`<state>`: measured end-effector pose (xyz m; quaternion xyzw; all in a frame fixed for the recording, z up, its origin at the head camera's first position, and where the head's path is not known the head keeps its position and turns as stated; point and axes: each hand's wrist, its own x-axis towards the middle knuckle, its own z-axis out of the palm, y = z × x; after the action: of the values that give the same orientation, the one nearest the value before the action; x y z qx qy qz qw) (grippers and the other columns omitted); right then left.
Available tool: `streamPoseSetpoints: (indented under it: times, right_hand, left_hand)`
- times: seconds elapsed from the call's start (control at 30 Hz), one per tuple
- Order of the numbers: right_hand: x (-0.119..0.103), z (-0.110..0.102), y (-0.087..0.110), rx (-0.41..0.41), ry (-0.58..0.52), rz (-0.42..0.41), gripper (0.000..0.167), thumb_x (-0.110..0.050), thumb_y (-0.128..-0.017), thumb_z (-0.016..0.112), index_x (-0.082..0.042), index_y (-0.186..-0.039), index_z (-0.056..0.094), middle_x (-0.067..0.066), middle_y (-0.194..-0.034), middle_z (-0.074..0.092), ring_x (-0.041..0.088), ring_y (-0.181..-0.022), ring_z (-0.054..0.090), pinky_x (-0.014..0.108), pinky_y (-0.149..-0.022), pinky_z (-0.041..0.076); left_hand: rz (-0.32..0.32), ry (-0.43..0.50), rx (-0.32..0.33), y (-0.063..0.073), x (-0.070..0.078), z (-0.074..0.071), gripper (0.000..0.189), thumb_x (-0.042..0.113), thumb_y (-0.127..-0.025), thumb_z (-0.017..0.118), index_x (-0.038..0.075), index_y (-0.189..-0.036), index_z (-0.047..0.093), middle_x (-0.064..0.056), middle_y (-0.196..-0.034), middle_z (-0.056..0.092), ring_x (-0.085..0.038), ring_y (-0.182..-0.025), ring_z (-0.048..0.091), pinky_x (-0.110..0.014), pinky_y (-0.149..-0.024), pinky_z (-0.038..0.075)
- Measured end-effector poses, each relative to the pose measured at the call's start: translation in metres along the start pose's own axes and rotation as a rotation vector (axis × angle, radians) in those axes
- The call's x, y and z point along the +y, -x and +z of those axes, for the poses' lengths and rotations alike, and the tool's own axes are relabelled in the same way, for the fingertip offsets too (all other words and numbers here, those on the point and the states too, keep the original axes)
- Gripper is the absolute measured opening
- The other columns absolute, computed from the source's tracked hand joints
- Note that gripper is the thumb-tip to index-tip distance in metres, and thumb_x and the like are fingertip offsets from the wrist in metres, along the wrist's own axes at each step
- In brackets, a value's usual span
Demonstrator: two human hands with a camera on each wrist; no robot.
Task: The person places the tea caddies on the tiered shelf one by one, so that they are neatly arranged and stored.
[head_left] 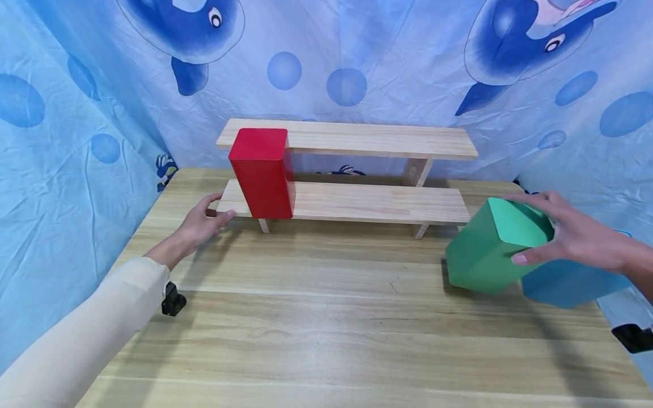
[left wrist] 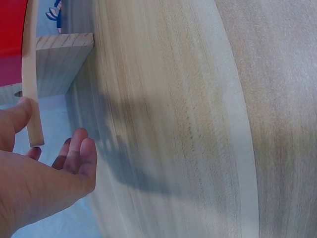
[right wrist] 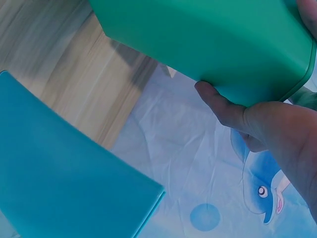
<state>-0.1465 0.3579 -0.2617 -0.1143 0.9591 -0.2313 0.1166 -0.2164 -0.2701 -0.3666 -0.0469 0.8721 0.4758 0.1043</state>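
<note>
A two-tier wooden shelf (head_left: 377,202) stands at the back of the table, with a tall red box (head_left: 265,181) upright on the left part of its lower board. My left hand (head_left: 199,224) holds the left end of that board; in the left wrist view the thumb (left wrist: 19,115) lies against one face and a fingertip shows past the end. On the right, my right hand (head_left: 576,232) grips a green box (head_left: 479,249) near its top, thumb on one side and fingers on the other. The green box leans; whether its base touches the table is unclear. Behind it is a blue box (head_left: 571,280).
The blue box (right wrist: 64,168) sits near the table's right edge, close beside the green one. A blue curtain (head_left: 316,51) with dolphin prints hangs round the back and sides. The wood-grain tabletop (head_left: 316,317) stretches in front of the shelf.
</note>
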Motion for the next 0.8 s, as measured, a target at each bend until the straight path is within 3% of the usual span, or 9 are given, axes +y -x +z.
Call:
streamPoseSetpoints:
  times: [0.33, 0.5, 0.8]
  right_hand:
    - [-0.012, -0.003, -0.004, -0.025, -0.022, -0.019, 0.109, -0.025, -0.076, 0.083, -0.021, -0.156, 0.010, 0.026, -0.125, 0.018, 0.044, -0.106, 0.026, 0.048, -0.066, 0.041]
    - [-0.020, -0.006, -0.008, -0.011, -0.033, -0.057, 0.107, -0.021, -0.074, 0.084, -0.028, -0.155, 0.015, 0.023, -0.123, 0.021, 0.040, -0.105, 0.024, 0.044, -0.064, 0.040]
    - [-0.032, -0.011, -0.017, -0.006, -0.058, -0.080, 0.102, -0.020, -0.074, 0.084, -0.023, -0.154, 0.021, 0.021, -0.123, 0.022, 0.037, -0.104, 0.028, 0.040, -0.065, 0.040]
  left_hand:
    - [0.003, -0.012, 0.006, -0.001, 0.000, 0.000, 0.082, 0.041, -0.096, 0.056, 0.012, -0.155, 0.007, -0.030, -0.131, 0.042, -0.042, -0.116, 0.052, -0.052, -0.097, 0.043]
    - [0.003, -0.015, 0.006, -0.001, 0.000, 0.000, 0.082, 0.041, -0.096, 0.055, 0.012, -0.156, 0.007, -0.030, -0.131, 0.042, -0.042, -0.116, 0.052, -0.051, -0.097, 0.044]
    - [0.006, -0.030, 0.012, -0.001, 0.001, 0.000, 0.081, 0.042, -0.096, 0.055, 0.012, -0.156, 0.008, -0.028, -0.129, 0.044, -0.040, -0.112, 0.053, -0.049, -0.094, 0.045]
